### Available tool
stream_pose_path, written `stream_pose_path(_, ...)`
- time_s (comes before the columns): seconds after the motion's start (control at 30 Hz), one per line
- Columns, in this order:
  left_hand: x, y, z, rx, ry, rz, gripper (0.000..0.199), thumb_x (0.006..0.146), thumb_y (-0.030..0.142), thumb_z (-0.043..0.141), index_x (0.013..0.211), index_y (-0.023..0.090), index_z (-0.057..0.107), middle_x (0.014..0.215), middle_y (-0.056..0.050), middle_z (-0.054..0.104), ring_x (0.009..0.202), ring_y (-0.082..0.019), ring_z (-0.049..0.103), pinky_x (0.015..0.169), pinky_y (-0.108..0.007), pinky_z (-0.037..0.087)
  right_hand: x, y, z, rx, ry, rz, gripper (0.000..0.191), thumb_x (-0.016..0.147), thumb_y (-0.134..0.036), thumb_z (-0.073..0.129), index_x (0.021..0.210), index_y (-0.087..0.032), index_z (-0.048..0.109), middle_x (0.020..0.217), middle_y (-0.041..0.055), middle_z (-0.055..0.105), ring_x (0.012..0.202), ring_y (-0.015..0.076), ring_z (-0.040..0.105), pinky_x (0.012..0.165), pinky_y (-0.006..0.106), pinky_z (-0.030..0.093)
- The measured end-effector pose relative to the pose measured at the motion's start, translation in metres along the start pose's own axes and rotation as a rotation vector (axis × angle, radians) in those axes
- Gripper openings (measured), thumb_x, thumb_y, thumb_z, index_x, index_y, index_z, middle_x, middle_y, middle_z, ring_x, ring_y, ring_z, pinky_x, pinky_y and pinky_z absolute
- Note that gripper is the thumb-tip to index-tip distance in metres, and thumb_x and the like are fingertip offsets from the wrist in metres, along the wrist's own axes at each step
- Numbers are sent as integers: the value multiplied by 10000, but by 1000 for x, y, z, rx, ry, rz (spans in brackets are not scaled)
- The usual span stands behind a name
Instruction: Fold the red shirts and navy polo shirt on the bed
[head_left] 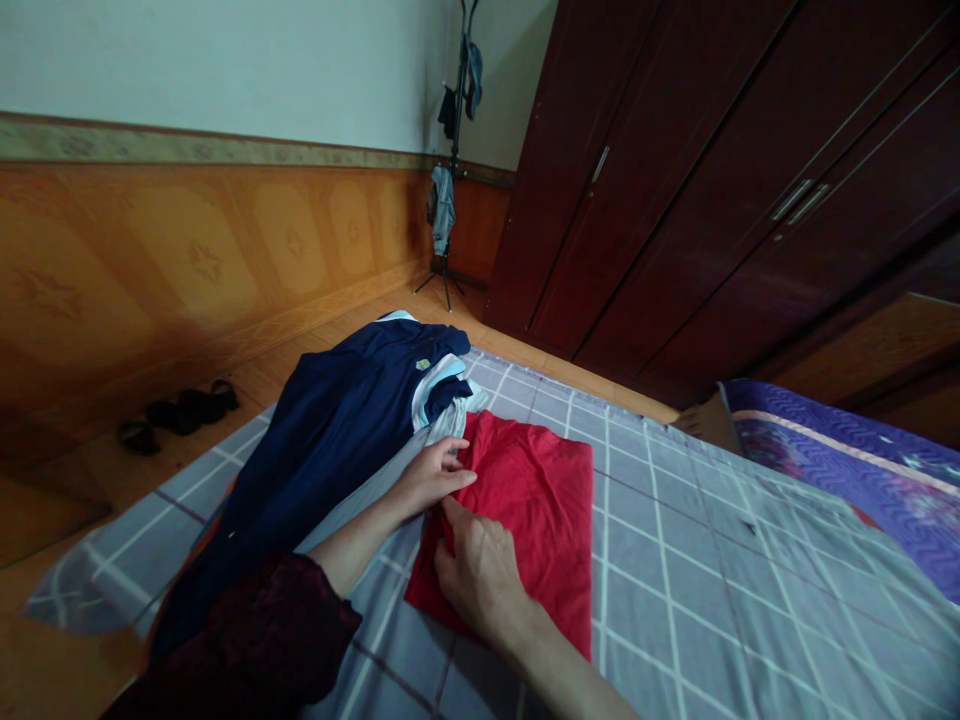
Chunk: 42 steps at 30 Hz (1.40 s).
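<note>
A folded red garment [540, 490], roughly rectangular and slightly wrinkled, lies on the checked grey bedspread [652, 580]. My left hand [431, 478] rests at its upper left edge, thumb and fingers apart. Just below, my right hand [484, 565] is on the red cloth with its index finger stretched toward my left hand; its other fingers are curled and partly hidden. Left of the red garment lies a dark blue garment [337, 430] with a white and light blue collar and a small badge. Some pale grey cloth [360, 500] shows between the two.
A dark red wardrobe [675, 200] stands beyond the bed. In the corner is a black coat stand [455, 130] with clothes on it. Dark shoes [184, 408] lie on the floor at left. A purple patterned bed or mattress [847, 460] is at right.
</note>
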<state>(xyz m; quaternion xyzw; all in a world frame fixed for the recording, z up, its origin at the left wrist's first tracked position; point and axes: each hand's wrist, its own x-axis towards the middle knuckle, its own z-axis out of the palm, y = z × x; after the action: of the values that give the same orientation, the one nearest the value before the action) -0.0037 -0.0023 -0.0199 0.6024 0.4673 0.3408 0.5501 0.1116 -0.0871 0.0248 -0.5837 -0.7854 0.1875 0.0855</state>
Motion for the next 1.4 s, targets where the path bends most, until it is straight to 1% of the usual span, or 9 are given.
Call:
stream_pose_path(0.17, 0, 0, 2, 70, 1, 33, 565, 703, 279, 641, 1221, 112, 488, 807, -28, 606, 712, -163, 595, 659, -269, 441, -20, 1, 9, 118, -12, -150, 509, 719, -129, 529, 1226, -171, 512, 972, 57, 666, 802, 190, 633, 659, 255, 445)
stream_pose_path(0.27, -2, -1, 2, 120, 4, 64, 584, 687, 251, 663, 1237, 147, 494, 868, -34, 609, 754, -167, 599, 680, -267, 444, -42, 14, 10, 96, 60, -221, 598, 733, -153, 585, 1315, -144, 453, 1038, 90, 634, 885, 211, 603, 762, 297, 483)
stream_pose_path(0.37, -3, -4, 2, 171, 19, 89, 555, 691, 167, 626, 1235, 166, 513, 909, -38, 607, 793, -168, 599, 709, -264, 446, -62, 35, 12, -8, 155, -272, 511, 734, -129, 604, 1238, -146, 528, 1066, 108, 614, 932, 239, 571, 810, 351, 487)
stream_pose_path(0.5, -2, -5, 2, 225, 34, 111, 485, 728, 122, 540, 1212, 150, 527, 859, -30, 613, 761, -159, 592, 687, -256, 440, -78, 57, 21, -98, 300, -331, 260, 798, -110, 549, 1040, -170, 623, 987, 89, 619, 839, 219, 555, 729, 332, 484)
stream_pose_path(0.6, -4, -1, 3, 260, 37, 125, 484, 740, 167, 560, 1222, 145, 513, 794, -11, 594, 714, -155, 573, 655, -252, 430, -81, 61, 25, -148, 402, -355, 203, 833, -96, 490, 958, -165, 634, 936, 87, 619, 794, 206, 540, 688, 315, 458)
stream_pose_path(0.77, -13, 9, 2, 341, 21, 161, 576, 698, 227, 645, 1254, 185, 498, 809, 2, 567, 702, -149, 548, 642, -245, 418, -82, 60, 17, -222, 351, -370, 234, 819, -31, 433, 853, -164, 622, 797, 58, 600, 727, 186, 519, 645, 288, 406)
stream_pose_path(1.0, -17, 11, 0, 378, -14, 223, 504, 729, 152, 539, 1231, 156, 506, 682, 31, 541, 601, -121, 502, 563, -222, 361, -89, 71, 0, -256, 384, -365, 236, 778, -24, 410, 687, -203, 533, 668, 20, 531, 604, 173, 448, 567, 295, 295)
stream_pose_path(1.2, -20, 14, -2, 495, -65, 195, 497, 679, 104, 515, 1174, 145, 551, 630, 46, 504, 539, -103, 442, 500, -211, 284, -93, 66, 6, -269, 352, -363, 243, 718, 13, 433, 661, -208, 519, 665, 16, 533, 610, 173, 450, 570, 302, 265)
stream_pose_path(1.4, -22, 17, -2, 523, -64, 194, 489, 688, 144, 514, 1176, 154, 550, 558, 68, 439, 474, -99, 378, 477, -220, 245, -93, 66, 7, -281, 358, -375, 240, 703, 6, 436, 632, -216, 494, 639, 13, 516, 592, 172, 445, 559, 309, 262)
